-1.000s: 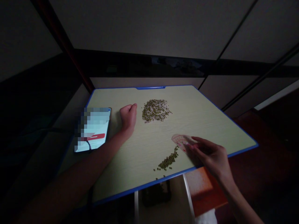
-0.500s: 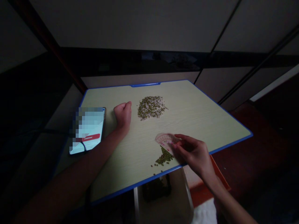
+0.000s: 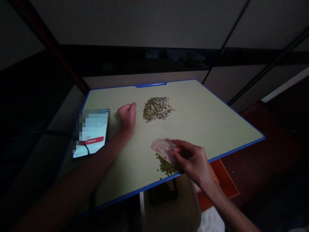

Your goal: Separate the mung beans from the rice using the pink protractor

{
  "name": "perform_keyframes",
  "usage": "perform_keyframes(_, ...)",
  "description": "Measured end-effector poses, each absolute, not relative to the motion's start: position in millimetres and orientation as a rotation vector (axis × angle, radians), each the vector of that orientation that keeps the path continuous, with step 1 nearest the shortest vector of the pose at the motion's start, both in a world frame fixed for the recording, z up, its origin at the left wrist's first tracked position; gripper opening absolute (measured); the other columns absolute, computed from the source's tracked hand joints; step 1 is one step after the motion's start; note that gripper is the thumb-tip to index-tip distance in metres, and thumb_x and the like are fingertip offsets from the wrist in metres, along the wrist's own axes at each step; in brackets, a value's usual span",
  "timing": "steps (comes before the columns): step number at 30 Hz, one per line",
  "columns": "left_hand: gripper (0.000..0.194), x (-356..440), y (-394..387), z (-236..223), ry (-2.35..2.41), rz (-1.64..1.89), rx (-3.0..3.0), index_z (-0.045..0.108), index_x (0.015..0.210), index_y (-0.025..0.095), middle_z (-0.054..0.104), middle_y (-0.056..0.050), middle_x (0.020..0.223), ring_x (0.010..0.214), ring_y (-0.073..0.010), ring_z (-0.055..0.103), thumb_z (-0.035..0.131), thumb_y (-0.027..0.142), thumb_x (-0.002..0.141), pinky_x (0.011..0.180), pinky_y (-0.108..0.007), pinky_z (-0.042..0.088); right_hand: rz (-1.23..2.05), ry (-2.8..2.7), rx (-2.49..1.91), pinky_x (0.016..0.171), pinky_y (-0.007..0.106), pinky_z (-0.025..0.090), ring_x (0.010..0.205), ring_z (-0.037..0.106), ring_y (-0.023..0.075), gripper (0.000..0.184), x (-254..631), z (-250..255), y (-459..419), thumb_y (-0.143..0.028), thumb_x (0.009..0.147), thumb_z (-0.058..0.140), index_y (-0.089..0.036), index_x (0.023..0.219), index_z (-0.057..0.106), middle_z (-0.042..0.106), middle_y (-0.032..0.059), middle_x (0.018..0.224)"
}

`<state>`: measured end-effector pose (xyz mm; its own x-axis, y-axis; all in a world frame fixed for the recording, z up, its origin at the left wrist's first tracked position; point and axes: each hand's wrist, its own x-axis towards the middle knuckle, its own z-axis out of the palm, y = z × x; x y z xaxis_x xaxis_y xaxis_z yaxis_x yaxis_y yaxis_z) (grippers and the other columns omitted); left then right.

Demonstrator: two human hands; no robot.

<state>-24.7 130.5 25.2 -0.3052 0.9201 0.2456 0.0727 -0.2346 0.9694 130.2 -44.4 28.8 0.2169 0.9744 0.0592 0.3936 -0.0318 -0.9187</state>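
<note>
My right hand (image 3: pixel 191 158) pinches a clear protractor (image 3: pixel 163 148) with pink markings between thumb and fingers. Its straight edge meets a small heap of green beans (image 3: pixel 167 167), which look like mung beans, at the table's front edge. A larger, spread-out pile of the same beans (image 3: pixel 156 109) lies farther back on the table (image 3: pixel 198 119). Left of that pile my left hand (image 3: pixel 127 116) rests on the tabletop, curled into a fist. Whether anything sits inside the fist is hidden.
At the left a lit phone (image 3: pixel 93 129) lies on the table with a dark cable across it. Below the front edge stands a pale bin (image 3: pixel 190 206) with dark contents. An orange box (image 3: pixel 224 180) is on the floor to the right. Cabinet panels rise behind.
My right hand has moved left with the protractor, and the small heap has shifted toward the table's front edge. The left fist stays in place. The view has tilted slightly.
</note>
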Motion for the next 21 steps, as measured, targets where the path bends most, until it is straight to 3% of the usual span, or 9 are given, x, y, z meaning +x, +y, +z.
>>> perform_keyframes(5,0.038,-24.2,129.5,26.1,1.344,1.607,1.244,0.033,0.039,0.021,0.029,0.005,0.040,0.037,-0.0092,0.025,0.053,0.019,0.072,0.040,-0.029,0.017,0.957,-1.435,-1.415,0.047,0.022,0.038,0.051,0.047,0.0090,0.033,142.5,26.4,-18.7,-0.024,0.072,0.061,-0.013,0.102,0.067,0.057,-0.0007,0.061)
perform_keyframes(8,0.039,-24.5,129.4,26.3,1.338,1.608,1.245,0.033,0.039,0.021,0.029,0.006,0.039,0.036,-0.0089,0.024,0.052,0.018,0.073,0.040,-0.028,0.017,0.947,-1.639,-1.356,0.052,0.023,0.041,0.055,0.049,0.0100,0.033,149.6,29.5,1.9,-0.022,0.075,0.059,-0.013,0.106,0.066,0.060,0.0003,0.065)
perform_keyframes(14,0.039,-24.8,129.6,25.9,1.319,1.604,1.257,0.034,0.039,0.021,0.028,0.006,0.039,0.037,-0.0087,0.025,0.053,0.018,0.073,0.040,-0.028,0.017,1.071,-1.904,-1.095,0.065,0.026,0.045,0.073,0.056,0.0129,0.031,144.6,39.0,20.7,-0.015,0.078,0.054,-0.013,0.107,0.065,0.067,0.0070,0.094)
perform_keyframes(21,0.038,-23.3,128.5,26.0,1.323,1.604,1.254,0.034,0.040,0.020,0.027,0.006,0.040,0.038,-0.0079,0.025,0.052,0.020,0.073,0.041,-0.027,0.017,1.198,-2.085,-0.935,0.060,0.026,0.046,0.064,0.053,0.0124,0.028,139.9,40.7,17.0,-0.015,0.079,0.055,-0.008,0.104,0.065,0.063,0.0049,0.074)
